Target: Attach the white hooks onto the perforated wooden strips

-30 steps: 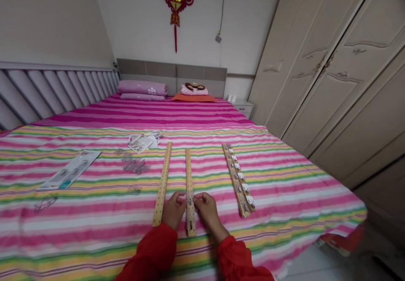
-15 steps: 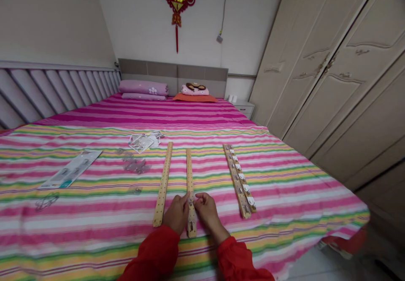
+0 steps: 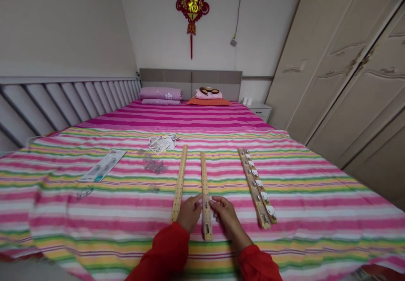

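A narrow wooden strip with rows of holes (image 3: 204, 175) lies lengthwise on the striped cloth between my hands. Near its close end sit two small clear plastic pieces with metal parts; the farther clear plastic piece (image 3: 206, 205) is at my fingertips. My left hand (image 3: 190, 213) is closed at that piece's left edge, thumb and forefinger together. On the opposite edge my right hand (image 3: 227, 214) pinches with forefinger and thumb, other fingers curled. A second holed strip (image 3: 180, 179) lies left, its near end partly behind my left hand.
To the right are two strips side by side, one bearing metal pieces (image 3: 253, 188), the other white round pieces (image 3: 265, 196). Leftward lie loose clear pieces (image 3: 155, 166), cards (image 3: 160, 144), a long blister pack (image 3: 104, 166) and a wire tangle (image 3: 85, 192). A wardrobe (image 3: 335, 82) stands right.
The whole view has shifted, so everything sits farther right. Both hands remain at the same clear piece on the middle strip, with slightly altered finger positions.
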Demonstrator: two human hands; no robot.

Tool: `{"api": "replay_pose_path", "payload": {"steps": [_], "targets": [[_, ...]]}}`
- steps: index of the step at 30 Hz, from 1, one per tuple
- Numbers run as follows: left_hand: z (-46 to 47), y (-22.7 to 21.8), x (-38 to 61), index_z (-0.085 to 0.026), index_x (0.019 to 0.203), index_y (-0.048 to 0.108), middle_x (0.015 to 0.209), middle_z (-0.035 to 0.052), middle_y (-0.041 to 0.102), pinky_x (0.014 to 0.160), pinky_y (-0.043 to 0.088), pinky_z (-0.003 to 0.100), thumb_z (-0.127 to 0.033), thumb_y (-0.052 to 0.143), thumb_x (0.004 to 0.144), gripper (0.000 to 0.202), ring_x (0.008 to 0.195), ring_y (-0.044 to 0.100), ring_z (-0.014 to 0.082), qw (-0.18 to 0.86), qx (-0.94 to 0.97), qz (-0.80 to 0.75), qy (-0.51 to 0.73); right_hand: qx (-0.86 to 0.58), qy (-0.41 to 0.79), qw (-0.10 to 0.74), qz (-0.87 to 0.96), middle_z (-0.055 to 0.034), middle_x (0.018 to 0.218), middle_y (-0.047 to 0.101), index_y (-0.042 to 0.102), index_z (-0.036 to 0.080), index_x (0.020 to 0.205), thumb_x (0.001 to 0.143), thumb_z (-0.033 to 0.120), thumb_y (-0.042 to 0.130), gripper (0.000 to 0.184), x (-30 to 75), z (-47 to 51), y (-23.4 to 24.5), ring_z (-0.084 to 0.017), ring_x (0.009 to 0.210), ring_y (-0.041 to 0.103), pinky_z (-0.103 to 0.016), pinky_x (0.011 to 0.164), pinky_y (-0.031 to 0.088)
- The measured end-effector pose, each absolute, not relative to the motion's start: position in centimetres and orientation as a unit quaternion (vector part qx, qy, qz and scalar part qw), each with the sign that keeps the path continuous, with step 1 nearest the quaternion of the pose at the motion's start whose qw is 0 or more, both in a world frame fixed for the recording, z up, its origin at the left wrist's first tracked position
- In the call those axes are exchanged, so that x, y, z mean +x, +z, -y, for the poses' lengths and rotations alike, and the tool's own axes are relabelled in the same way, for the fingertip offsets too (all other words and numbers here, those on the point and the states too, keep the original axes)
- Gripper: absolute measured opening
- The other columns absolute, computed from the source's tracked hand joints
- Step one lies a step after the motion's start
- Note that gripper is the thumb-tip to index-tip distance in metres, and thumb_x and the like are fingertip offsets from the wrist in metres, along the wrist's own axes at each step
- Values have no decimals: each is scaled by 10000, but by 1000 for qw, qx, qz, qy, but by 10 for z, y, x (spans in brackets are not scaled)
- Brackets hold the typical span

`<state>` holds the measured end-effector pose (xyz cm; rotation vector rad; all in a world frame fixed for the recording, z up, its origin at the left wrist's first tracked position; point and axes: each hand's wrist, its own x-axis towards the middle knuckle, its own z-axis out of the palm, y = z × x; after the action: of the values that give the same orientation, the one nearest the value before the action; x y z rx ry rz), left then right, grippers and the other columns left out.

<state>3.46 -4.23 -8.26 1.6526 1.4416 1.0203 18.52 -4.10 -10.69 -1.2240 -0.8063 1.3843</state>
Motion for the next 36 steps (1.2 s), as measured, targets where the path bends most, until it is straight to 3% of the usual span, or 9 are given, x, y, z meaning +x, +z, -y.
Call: {"api": "replay_pose_path", "payload": {"steps": [3, 6, 13, 19, 23, 28, 32, 36], "targets": [[40, -66, 9, -178, 959, 708, 693, 18, 580, 591, 425, 257, -385, 572, 702, 357, 607, 513, 145, 352, 581, -550, 485, -511, 584, 538, 329, 68, 403, 499, 638, 135, 822, 580, 370, 729, 350, 187, 44, -106, -77, 331, 388, -191, 338, 251], [32, -58, -34, -177, 857, 698, 794, 47, 632, 627, 446, 265, -396, 568, 685, 308, 680, 550, 161, 265, 527, -598, 544, -509, 578, 548, 325, 59, 408, 516, 647, 138, 796, 565, 372, 744, 343, 187, 44, -108, -74, 319, 390, -188, 326, 257], [11, -76, -103, -174, 903, 693, 760, 53, 574, 730, 487, 346, -311, 571, 627, 332, 716, 557, 203, 107, 576, -668, 459, -500, 577, 557, 327, 37, 468, 566, 655, 147, 746, 557, 365, 752, 305, 186, 43, -111, -72, 327, 417, -184, 315, 256], [6, -79, -108, -204, 648, 671, 709, 59, 605, 767, 487, 365, -246, 564, 600, 124, 748, 591, 228, 111, 583, -669, 447, -496, 582, 557, 324, 29, 490, 582, 655, 138, 733, 567, 341, 736, 274, 188, 44, -108, -69, 334, 434, -177, 321, 278], [11, -71, -110, -197, 625, 671, 685, 49, 667, 730, 500, 351, -276, 648, 571, 99, 716, 620, 220, 209, 495, -668, 514, -496, 582, 556, 325, 26, 511, 589, 653, 137, 733, 570, 338, 735, 271, 188, 45, -108, -68, 336, 439, -179, 320, 279], [25, -46, -98, -156, 714, 691, 755, 53, 721, 654, 535, 238, -159, 756, 547, 179, 702, 662, 155, 478, 281, -586, 590, -489, 581, 568, 317, 23, 524, 591, 651, 133, 735, 577, 363, 743, 293, 188, 44, -109, -65, 346, 438, -177, 326, 266], [40, -21, -71, -146, 736, 669, 738, 24, 712, 621, 535, 136, -4, 670, 666, 158, 645, 661, 79, 610, 198, -500, 583, -476, 590, 577, 305, 29, 511, 578, 635, 140, 693, 573, 411, 751, 318, 189, 46, -104, -51, 330, 389, -179, 325, 210], [53, -8, -40, -111, 724, 637, 664, 20, 683, 580, 546, 124, 53, 583, 735, 173, 578, 650, 68, 665, 183, -453, 565, -466, 566, 598, 324, 53, 459, 520, 615, 155, 655, 595, 445, 746, 323, 185, 53, -88, -47, 336, 326, -188, 346, 197]]}}
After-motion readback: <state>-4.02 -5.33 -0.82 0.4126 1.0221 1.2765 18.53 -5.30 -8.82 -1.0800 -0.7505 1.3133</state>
